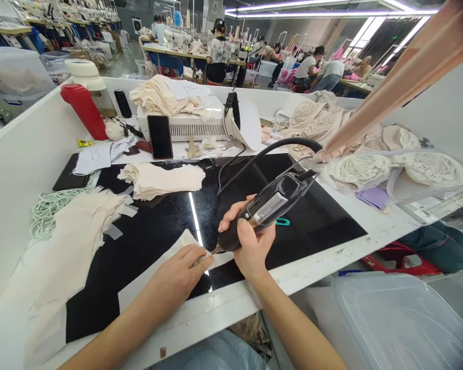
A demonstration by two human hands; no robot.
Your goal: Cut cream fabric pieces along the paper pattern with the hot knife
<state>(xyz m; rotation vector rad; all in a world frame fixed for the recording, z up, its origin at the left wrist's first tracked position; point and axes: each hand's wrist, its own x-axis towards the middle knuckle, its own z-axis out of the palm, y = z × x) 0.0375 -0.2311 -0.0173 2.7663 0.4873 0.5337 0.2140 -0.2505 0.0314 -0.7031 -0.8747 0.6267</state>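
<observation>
My right hand (252,246) is wrapped round a black corded hand tool (268,205) with a clear window in its housing. Its narrow tip points down and left, close to my left fingertips. My left hand (181,272) presses a cream fabric piece (185,239) onto the black board (146,246), fingers together and thumb tucked in at the cloth. Part of the fabric is hidden under that hand. A pale strip (221,261) shows to the right of the fingertips, beneath the tool.
Stacked cream cut pieces (165,180) lie at the board's back, with more cream fabric (73,236) at left. A phone (160,136) leans against a white box (196,126). Lace bra cups (362,169) lie at right. Peach fabric (401,77) hangs by the tool's cable.
</observation>
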